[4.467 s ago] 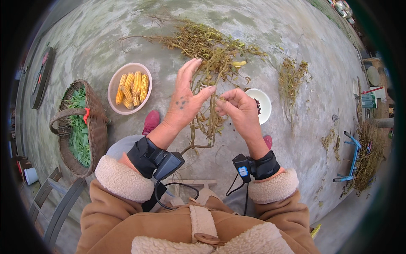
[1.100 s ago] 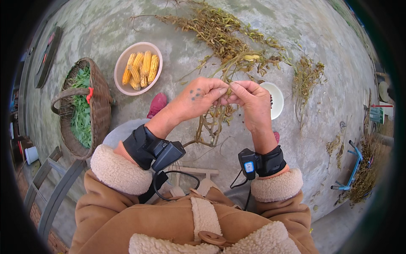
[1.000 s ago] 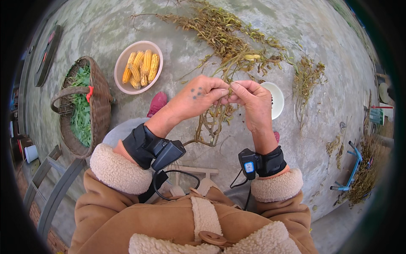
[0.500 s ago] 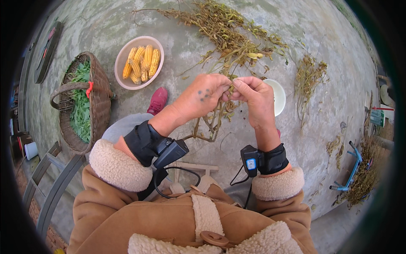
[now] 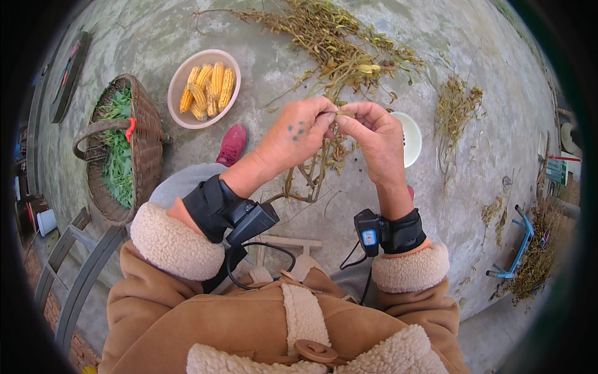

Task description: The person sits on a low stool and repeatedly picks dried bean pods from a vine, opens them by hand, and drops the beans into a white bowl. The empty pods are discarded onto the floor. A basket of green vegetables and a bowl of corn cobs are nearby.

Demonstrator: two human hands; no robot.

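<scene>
My left hand and my right hand meet in front of me, thumbs and fingers pinched together. Between their fingertips is a small yellowish bean pod, partly covered by the fingers. A dried bean plant with brown stalks runs below my left hand and between my wrists; whether the left fingers also grip it is hidden. Just beyond my right hand stands a white bowl, partly hidden by that hand, with a few small dark beans at its visible edge.
Dried bean plants lie heaped ahead, a smaller bunch to the right. A pink basin of corn cobs and a wicker basket of green leaves stand left. Far right are a blue metal frame and more dried stalks.
Both hands have risen slightly away from me, still pinched together. The pod shows a little more clearly between the fingertips, and the right fingers have shifted on it.
</scene>
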